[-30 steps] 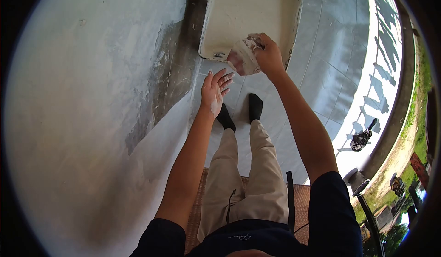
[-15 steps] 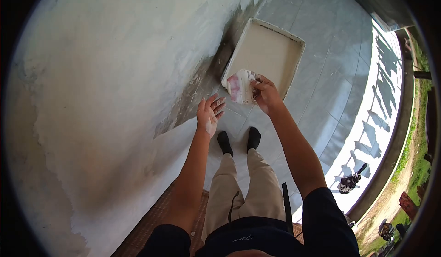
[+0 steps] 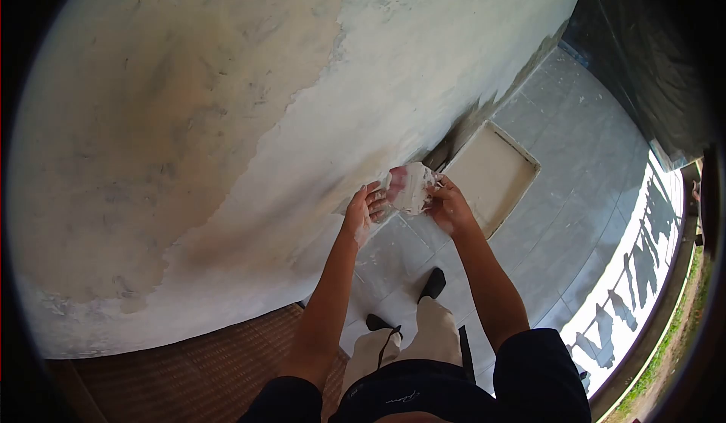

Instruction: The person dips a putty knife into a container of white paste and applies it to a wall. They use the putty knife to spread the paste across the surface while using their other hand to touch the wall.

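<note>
My right hand (image 3: 451, 206) grips a flat putty scraper (image 3: 408, 188) by its right edge. White putty coats most of the scraper, with a pinkish-red patch showing on its left part. Close by its left edge is my left hand (image 3: 366, 213), fingers stretched out and smeared with white. Just beyond the right hand, a shallow rectangular tray (image 3: 516, 141) of pale wet putty lies on the floor beside the wall. The wall (image 3: 318, 143) on my left carries a whiter coat next to a rougher beige area.
Grey tiles (image 3: 560, 150) cover the floor, with my feet in dark socks on them. A brown woven surface (image 3: 227, 362) lies low along the wall. Dark sheeting (image 3: 643, 67) hangs at the far right, and a sunlit strip edges the floor.
My view has turned left toward the wall, so the tray now appears farther right and lower. The scraper is now closer to my left hand, still in the right hand.
</note>
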A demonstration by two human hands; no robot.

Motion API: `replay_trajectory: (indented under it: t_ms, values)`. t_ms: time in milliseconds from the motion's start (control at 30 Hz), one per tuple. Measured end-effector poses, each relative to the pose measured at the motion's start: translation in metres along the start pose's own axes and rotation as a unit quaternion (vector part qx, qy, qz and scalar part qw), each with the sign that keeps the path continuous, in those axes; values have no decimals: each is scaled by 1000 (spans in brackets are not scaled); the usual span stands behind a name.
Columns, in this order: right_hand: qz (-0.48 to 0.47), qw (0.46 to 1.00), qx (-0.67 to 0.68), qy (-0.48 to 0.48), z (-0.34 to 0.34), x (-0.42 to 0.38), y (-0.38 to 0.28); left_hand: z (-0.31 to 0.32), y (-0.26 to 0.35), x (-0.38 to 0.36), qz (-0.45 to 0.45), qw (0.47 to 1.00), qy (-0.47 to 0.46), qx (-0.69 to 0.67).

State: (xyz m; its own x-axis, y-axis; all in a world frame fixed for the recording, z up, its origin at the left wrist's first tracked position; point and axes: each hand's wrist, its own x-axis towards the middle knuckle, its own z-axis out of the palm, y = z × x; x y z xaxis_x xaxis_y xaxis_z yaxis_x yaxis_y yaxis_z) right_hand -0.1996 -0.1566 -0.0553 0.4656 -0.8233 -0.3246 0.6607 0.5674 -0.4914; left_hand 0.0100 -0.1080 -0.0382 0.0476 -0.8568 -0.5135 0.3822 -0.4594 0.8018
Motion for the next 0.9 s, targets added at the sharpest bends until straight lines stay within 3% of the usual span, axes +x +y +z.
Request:
replay_trajectory:
  t_ms: [467, 533, 900]
  values:
    - [-3, 997, 13, -82, 138, -46, 92, -110, 54, -126, 66, 997, 11, 50]
    - [-7, 991, -2, -136, 160, -59, 105, -124, 57, -147, 79, 996, 7, 50]
    - [-35, 982, -60, -178, 264, -106, 155, -182, 94, -241, 147, 987, 33, 48]
